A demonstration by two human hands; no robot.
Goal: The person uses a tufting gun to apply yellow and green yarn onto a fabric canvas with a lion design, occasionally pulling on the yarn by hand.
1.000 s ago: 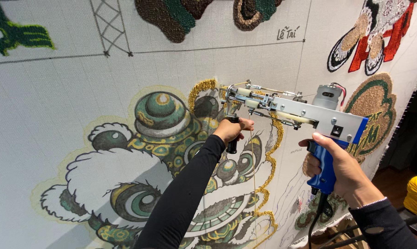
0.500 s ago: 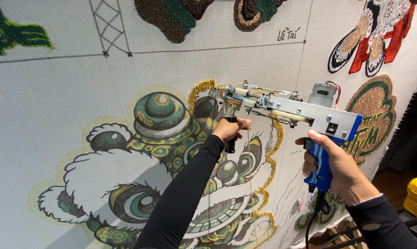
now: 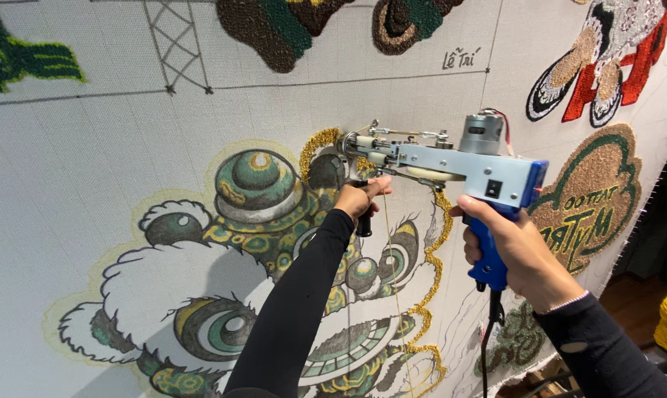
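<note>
Hands, two of them, grip one tufting gun [image 3: 451, 158] pressed nose-first against a stretched white cloth [image 3: 75, 162]. The left hand [image 3: 359, 199] is clamped on the black front handle [image 3: 363, 225]; the right hand [image 3: 514, 247] is wrapped tight round the blue rear grip, one black cord [image 3: 488, 346] hanging below. One strand of yellow yarn [image 3: 390, 258] trails under the gun. The needle end meets a gold-tufted outline on a lion-head drawing [image 3: 223, 295]. Five other tufted patches show along the cloth's top and right edges.
</note>
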